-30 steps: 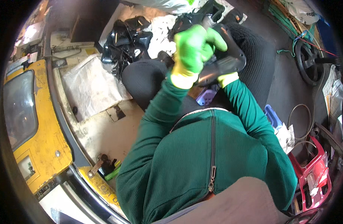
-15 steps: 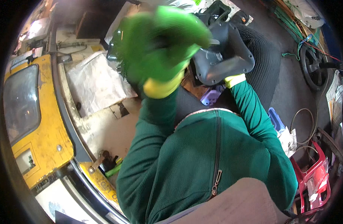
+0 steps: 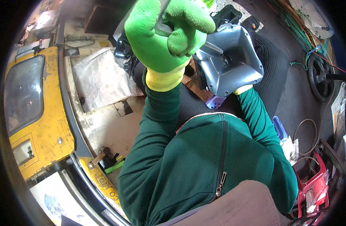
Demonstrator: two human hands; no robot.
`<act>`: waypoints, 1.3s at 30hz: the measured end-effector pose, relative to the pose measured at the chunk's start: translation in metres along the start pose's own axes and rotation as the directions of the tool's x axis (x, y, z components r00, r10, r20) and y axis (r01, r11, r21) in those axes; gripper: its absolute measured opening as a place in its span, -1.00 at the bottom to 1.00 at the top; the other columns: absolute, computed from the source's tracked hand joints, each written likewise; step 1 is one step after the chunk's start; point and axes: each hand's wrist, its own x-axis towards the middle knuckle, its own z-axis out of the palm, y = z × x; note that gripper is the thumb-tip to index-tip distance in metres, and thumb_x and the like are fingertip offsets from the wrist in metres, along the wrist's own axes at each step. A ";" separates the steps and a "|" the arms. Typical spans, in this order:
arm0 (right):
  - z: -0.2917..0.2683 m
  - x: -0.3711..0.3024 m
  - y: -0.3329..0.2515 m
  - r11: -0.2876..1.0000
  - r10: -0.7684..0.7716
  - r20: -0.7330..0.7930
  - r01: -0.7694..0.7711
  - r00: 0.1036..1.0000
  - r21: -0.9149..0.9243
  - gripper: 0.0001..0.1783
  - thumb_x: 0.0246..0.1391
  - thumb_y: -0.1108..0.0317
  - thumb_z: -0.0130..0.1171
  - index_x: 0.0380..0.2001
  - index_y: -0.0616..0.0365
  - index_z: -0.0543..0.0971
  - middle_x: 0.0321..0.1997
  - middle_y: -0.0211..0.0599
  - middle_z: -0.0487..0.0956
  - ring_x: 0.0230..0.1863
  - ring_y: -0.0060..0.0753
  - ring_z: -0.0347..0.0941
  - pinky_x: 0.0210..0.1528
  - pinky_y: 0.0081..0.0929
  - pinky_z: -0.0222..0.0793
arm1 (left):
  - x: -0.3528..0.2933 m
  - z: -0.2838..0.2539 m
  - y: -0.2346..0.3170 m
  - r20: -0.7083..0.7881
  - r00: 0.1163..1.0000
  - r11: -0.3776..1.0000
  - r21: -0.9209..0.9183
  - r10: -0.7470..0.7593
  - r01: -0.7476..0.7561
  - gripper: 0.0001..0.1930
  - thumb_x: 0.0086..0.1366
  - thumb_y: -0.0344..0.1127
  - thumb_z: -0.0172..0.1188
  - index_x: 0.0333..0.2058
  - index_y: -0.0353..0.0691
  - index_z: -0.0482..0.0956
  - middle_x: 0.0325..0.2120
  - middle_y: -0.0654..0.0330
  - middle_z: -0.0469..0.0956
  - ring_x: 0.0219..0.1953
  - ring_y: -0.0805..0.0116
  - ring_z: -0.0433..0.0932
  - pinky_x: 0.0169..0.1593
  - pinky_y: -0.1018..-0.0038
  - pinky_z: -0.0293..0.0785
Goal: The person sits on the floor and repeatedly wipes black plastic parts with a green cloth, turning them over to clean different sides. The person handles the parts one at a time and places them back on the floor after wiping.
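Head view: the person's left hand [image 3: 154, 49], in a bright green knit glove with a yellow cuff, is raised, its fingers curled and clamped on a slim grey rod-like piece [image 3: 163, 22] that they mostly cover. Just beside it, in front of the dark ribbed trouser leg [image 3: 274, 64], is a glossy blue-grey four-sided plastic shell [image 3: 244, 56] with small holes along its rim. The shell hides most of the right hand [image 3: 243, 89]; its yellow cuff shows at the near edge, and I cannot tell how its fingers stand. A purple perforated piece [image 3: 217, 101] peeks out below the shell. The green glove partly blocks some shiny black plastic parts [image 3: 122, 51] by the far right corner of a crinkled clear plastic sheet [image 3: 101, 79]. That sheet lies on a pale, worn platform [image 3: 92, 128], whose left edge runs beside a yellow windowed panel [image 3: 54, 128]. Near the right sleeve [image 3: 257, 116] are a blue plastic piece [image 3: 279, 129] and a red plastic frame [image 3: 314, 182].
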 end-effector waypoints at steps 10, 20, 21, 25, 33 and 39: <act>-0.013 0.006 0.000 0.989 0.000 -0.004 -0.001 1.000 -0.145 -0.50 0.36 0.19 -0.13 0.29 0.13 0.29 0.32 -0.20 0.35 0.33 -0.22 0.25 0.40 -0.29 0.11 | -0.024 -0.013 -0.076 -0.342 0.939 0.970 0.216 -0.029 0.109 -0.32 0.42 0.09 -0.22 -0.61 -0.40 0.56 -0.90 0.36 0.24 -0.87 0.62 0.09 -0.71 0.65 0.15; -0.017 0.008 -0.004 0.970 -0.001 0.023 0.006 1.000 -0.244 -0.47 0.34 0.15 -0.12 0.30 0.11 0.27 0.33 -0.21 0.33 0.35 -0.22 0.23 0.40 -0.29 0.09 | -0.025 -0.006 -0.079 -0.340 0.939 0.936 0.314 -0.046 0.159 -0.41 0.44 -0.04 -0.17 -0.59 -0.37 0.58 -0.84 0.38 0.27 -0.81 0.64 0.10 -0.66 0.64 0.01; -0.019 0.009 -0.003 0.965 -0.008 0.017 0.012 1.000 -0.262 -0.47 0.34 0.14 -0.12 0.30 0.11 0.27 0.33 -0.21 0.33 0.35 -0.22 0.23 0.40 -0.29 0.09 | -0.024 -0.008 -0.071 -0.290 0.957 0.951 0.301 0.020 0.071 -0.44 0.42 -0.05 -0.15 -0.58 -0.38 0.58 -0.83 0.38 0.28 -0.79 0.63 0.12 -0.65 0.63 0.03; -0.015 0.011 0.010 0.951 -0.014 0.016 0.019 1.000 -0.308 -0.46 0.34 0.13 -0.12 0.31 0.10 0.26 0.34 -0.21 0.32 0.35 -0.22 0.22 0.41 -0.29 0.08 | -0.041 -0.009 -0.100 -0.366 0.931 0.853 0.482 -0.014 0.202 -0.61 0.32 -0.17 -0.03 -0.50 -0.35 0.60 -0.79 0.32 0.36 -0.78 0.62 0.20 -0.61 0.60 0.21; -0.017 0.016 0.004 0.922 -0.028 0.023 0.035 0.999 -0.385 -0.44 0.33 0.10 -0.11 0.32 0.08 0.25 0.35 -0.22 0.31 0.36 -0.21 0.21 0.41 -0.28 0.07 | -0.039 -0.020 -0.089 -0.251 0.967 0.925 0.357 -0.037 0.129 -0.50 0.41 -0.06 -0.10 -0.53 -0.31 0.59 -0.71 0.20 0.46 -0.77 0.52 0.28 -0.64 0.59 0.16; -0.013 0.011 0.008 0.900 -0.050 0.027 0.057 0.998 -0.433 -0.42 0.32 0.07 -0.11 0.32 0.06 0.24 0.36 -0.22 0.30 0.37 -0.21 0.20 0.42 -0.28 0.06 | -0.046 -0.020 -0.112 -0.351 0.924 0.813 0.486 -0.154 0.320 -0.50 0.37 -0.04 -0.06 -0.54 -0.33 0.64 -0.78 0.31 0.42 -0.76 0.62 0.20 -0.62 0.62 0.02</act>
